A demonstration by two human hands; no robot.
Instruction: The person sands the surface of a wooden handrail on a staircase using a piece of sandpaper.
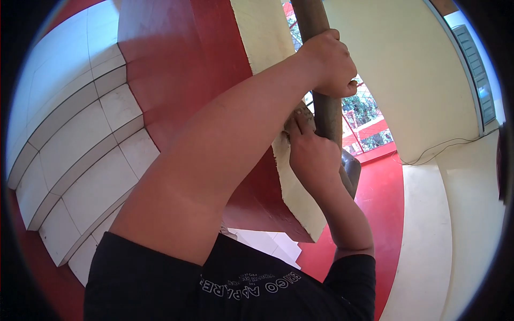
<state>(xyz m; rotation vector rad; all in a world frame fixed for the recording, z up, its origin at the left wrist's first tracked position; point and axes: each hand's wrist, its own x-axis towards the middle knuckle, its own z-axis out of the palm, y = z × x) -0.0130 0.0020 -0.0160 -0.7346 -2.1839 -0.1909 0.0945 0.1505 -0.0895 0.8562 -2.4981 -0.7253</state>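
My left hand [333, 64] is closed around a thick brown-grey handrail pipe [327, 115], its arm crossing the view from the lower left. Below it, my right hand [315, 158] is curled, with a finger stretched along a small brownish piece with dark, print-like marks [305, 112]. That piece lies between the pipe and the rough cream edge of the low wall [292, 176]. I cannot tell what the piece is. The wall's side face [176, 64] is painted red.
White tiled stairs [96, 123] run along the left. Behind the pipe, a window with a grille [369, 115] shows plants outside. A thin dark cable [439, 150] hangs against the cream wall [417, 64] at the right. More pipe [350, 174] bends away below the right wrist.
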